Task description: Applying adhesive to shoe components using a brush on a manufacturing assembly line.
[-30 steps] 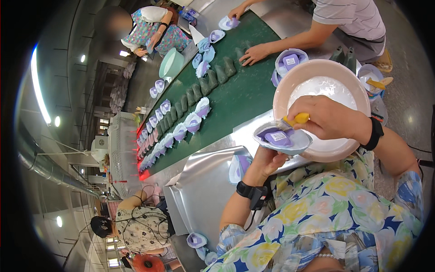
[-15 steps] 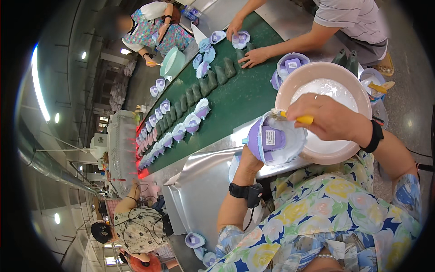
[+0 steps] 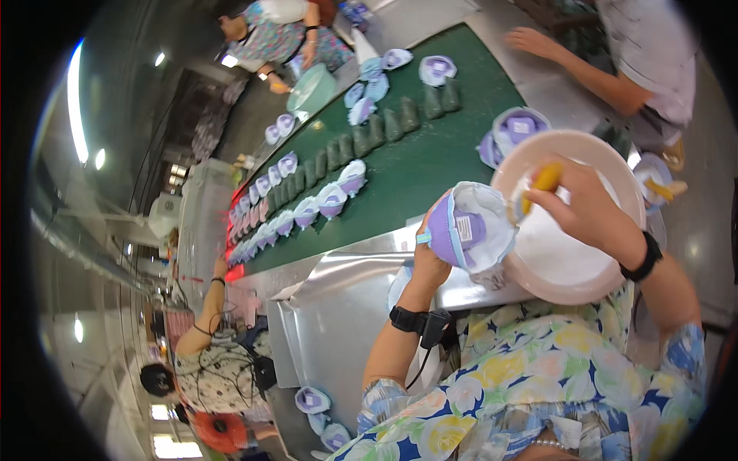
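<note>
Head view: a purple and pale blue shoe upper (image 3: 470, 228) is supported by the left hand (image 3: 433, 260) just left of a pink basin (image 3: 530, 290), with its pale inner side and a white label turned upward. The left hand is curled under and around the outer side of the upper; most of its fingers are hidden, so their exact spread cannot be told. By the right hand (image 3: 582, 196), a yellow-handled brush (image 3: 548, 177) is gripped, the fingers being folded tightly about the handle above the basin. The brush's lower end is held just beside the upper's right edge; whether the two touch cannot be told. White liquid (image 3: 560, 265) is contained in the basin.

Beyond, a green belt (image 3: 438, 165) is lined with dark lasts (image 3: 344, 150), alongside which a row of similar uppers (image 3: 306, 213) is laid. Two more uppers (image 3: 516, 131) are placed behind the basin. At the upper right, a co-worker's hand (image 3: 532, 42) is extended over a grey surface, apart from the belt.
</note>
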`<act>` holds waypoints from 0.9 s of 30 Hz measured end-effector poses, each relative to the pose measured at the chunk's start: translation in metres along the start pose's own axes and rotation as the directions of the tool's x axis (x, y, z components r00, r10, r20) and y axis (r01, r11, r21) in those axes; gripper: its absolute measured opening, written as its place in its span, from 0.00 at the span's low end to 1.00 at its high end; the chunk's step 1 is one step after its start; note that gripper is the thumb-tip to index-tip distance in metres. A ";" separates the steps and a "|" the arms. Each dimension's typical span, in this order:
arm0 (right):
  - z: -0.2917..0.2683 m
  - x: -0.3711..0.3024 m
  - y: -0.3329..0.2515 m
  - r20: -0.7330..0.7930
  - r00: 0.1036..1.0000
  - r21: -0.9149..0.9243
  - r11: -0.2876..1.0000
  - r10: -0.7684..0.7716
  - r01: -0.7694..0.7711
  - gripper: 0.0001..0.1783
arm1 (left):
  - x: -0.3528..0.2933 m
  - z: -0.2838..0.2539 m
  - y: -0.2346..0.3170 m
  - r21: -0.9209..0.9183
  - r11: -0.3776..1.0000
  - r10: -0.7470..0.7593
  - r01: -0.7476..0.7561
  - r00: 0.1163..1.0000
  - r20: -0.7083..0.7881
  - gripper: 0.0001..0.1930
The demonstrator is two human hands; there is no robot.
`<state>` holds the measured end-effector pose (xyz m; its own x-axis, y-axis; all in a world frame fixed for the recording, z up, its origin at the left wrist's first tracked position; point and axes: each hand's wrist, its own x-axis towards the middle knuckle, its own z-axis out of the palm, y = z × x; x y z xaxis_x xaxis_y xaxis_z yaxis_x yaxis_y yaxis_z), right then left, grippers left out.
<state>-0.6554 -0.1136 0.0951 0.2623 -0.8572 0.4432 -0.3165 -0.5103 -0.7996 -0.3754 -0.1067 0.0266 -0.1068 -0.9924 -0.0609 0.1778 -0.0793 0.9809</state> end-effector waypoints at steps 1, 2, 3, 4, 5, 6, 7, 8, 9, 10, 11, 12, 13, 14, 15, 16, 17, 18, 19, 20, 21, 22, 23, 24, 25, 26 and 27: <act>-0.006 -0.005 0.010 -0.006 0.997 -0.028 0.997 0.075 -0.075 0.10 | 0.011 -0.014 -0.014 0.270 0.941 0.210 -0.203 0.978 0.004 0.21; -0.011 -0.011 0.021 -0.052 0.993 -0.019 0.995 0.101 -0.103 0.09 | 0.020 -0.025 -0.021 0.522 0.772 0.396 -0.363 0.917 0.052 0.20; -0.019 -0.021 0.030 -0.105 0.985 -0.020 0.990 0.135 -0.138 0.09 | 0.033 -0.029 -0.023 0.097 0.995 0.026 -0.013 0.990 -0.139 0.18; -0.027 -0.030 0.032 -0.103 0.964 0.086 0.968 0.245 -0.237 0.09 | 0.044 -0.039 -0.029 0.089 0.995 0.052 -0.038 0.986 -0.160 0.18; -0.035 -0.038 0.032 -0.088 0.933 0.187 0.925 0.350 -0.330 0.09 | 0.057 -0.055 -0.042 0.046 0.999 0.029 -0.020 0.978 -0.209 0.16; -0.037 -0.046 0.035 -0.072 0.919 0.250 0.899 0.387 -0.359 0.09 | 0.068 -0.076 -0.055 0.007 1.000 0.002 -0.001 0.965 -0.261 0.15; -0.034 -0.053 0.036 -0.060 0.903 0.312 0.867 0.426 -0.388 0.09 | 0.080 -0.100 -0.065 -0.008 0.999 -0.038 0.037 0.945 -0.323 0.15; -0.038 -0.059 0.037 -0.059 0.911 0.295 0.879 0.409 -0.375 0.09 | 0.094 -0.104 -0.074 -0.023 1.000 -0.024 0.017 0.945 -0.325 0.15; -0.040 -0.064 0.038 -0.073 0.896 0.291 0.868 0.439 -0.402 0.10 | 0.108 -0.108 -0.079 -0.060 0.998 -0.020 -0.003 0.920 -0.392 0.16; -0.040 -0.068 0.037 -0.079 0.879 0.291 0.854 0.470 -0.431 0.10 | 0.118 -0.118 -0.086 -0.095 0.995 -0.023 -0.023 0.886 -0.463 0.16; -0.041 -0.068 0.037 -0.067 0.886 0.283 0.860 0.459 -0.424 0.10 | 0.133 -0.132 -0.089 -0.116 0.990 0.020 -0.080 0.896 -0.443 0.18; -0.045 -0.068 0.036 -0.063 0.863 0.271 0.841 0.502 -0.469 0.10 | 0.152 -0.137 -0.093 -0.168 0.980 0.018 -0.103 0.896 -0.444 0.23; -0.042 -0.066 0.037 -0.046 0.841 0.273 0.817 0.539 -0.508 0.10 | 0.165 -0.149 -0.091 -0.141 0.983 0.040 -0.122 0.878 -0.477 0.27; -0.035 -0.062 0.039 -0.022 0.850 0.273 0.821 0.526 -0.501 0.10 | 0.173 -0.163 -0.087 -0.108 0.984 0.066 -0.141 0.854 -0.516 0.31; -0.025 -0.056 0.037 0.022 0.860 0.289 0.820 0.510 -0.494 0.10 | 0.165 -0.212 -0.091 0.269 0.962 0.148 0.038 0.759 -0.634 0.34; -0.021 -0.053 0.041 0.031 0.851 0.272 0.815 0.524 -0.511 0.09 | 0.162 -0.220 -0.091 0.532 0.799 0.216 0.281 0.691 -0.690 0.37; -0.016 -0.052 0.046 0.039 0.860 0.199 0.839 0.509 -0.506 0.08 | 0.150 -0.226 -0.092 0.664 0.634 0.292 0.397 0.673 -0.680 0.37; -0.024 -0.058 0.055 0.060 0.850 0.140 0.838 0.524 -0.527 0.09 | 0.148 -0.213 -0.087 0.713 0.640 0.341 0.285 0.726 -0.597 0.32; -0.027 -0.061 0.063 0.125 0.859 0.120 0.852 0.496 -0.509 0.09 | 0.129 -0.226 -0.084 0.826 0.552 0.583 0.117 0.654 -0.482 0.25; -0.034 -0.067 0.075 0.129 0.848 0.126 0.840 0.513 -0.527 0.09 | 0.118 -0.211 -0.075 0.845 0.535 0.583 0.013 0.718 -0.380 0.19; -0.034 -0.070 0.081 0.145 0.845 0.158 0.830 0.516 -0.534 0.09 | 0.093 -0.218 -0.069 0.784 0.610 0.538 -0.112 0.786 -0.306 0.16; -0.043 -0.078 0.099 0.147 0.858 0.126 0.851 0.492 -0.509 0.08 | 0.069 -0.186 -0.055 0.696 0.703 0.364 -0.145 0.914 -0.177 0.16; -0.047 -0.075 0.106 0.174 0.880 0.122 0.877 0.442 -0.465 0.07 | 0.032 -0.175 -0.043 0.725 0.688 0.174 -0.006 0.972 -0.158 0.17; -0.041 -0.058 0.093 0.215 0.892 0.161 0.887 0.397 -0.433 0.07 | -0.010 -0.175 -0.040 0.888 0.459 0.120 -0.016 0.992 -0.045 0.17; -0.037 -0.042 0.071 0.293 0.873 0.022 0.910 0.390 -0.414 0.05 | -0.054 -0.156 -0.022 0.829 0.560 0.028 -0.017 1.000 0.001 0.18; -0.032 -0.033 0.059 0.353 0.849 -0.122 0.919 0.393 -0.375 0.05 | -0.079 -0.156 -0.028 0.921 0.386 -0.264 0.055 0.963 0.053 0.21; -0.021 -0.028 0.056 0.392 0.874 -0.043 0.954 0.288 -0.295 0.05 | -0.120 -0.161 -0.060 0.925 0.371 -0.028 -0.085 0.994 0.102 0.22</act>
<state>-0.6999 -0.1199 0.0465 0.4951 -0.8689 -0.0013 -0.4183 -0.2370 -0.8769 -0.2155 0.0025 -0.0544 -0.2113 -0.9750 -0.0687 -0.8297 0.1418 0.5399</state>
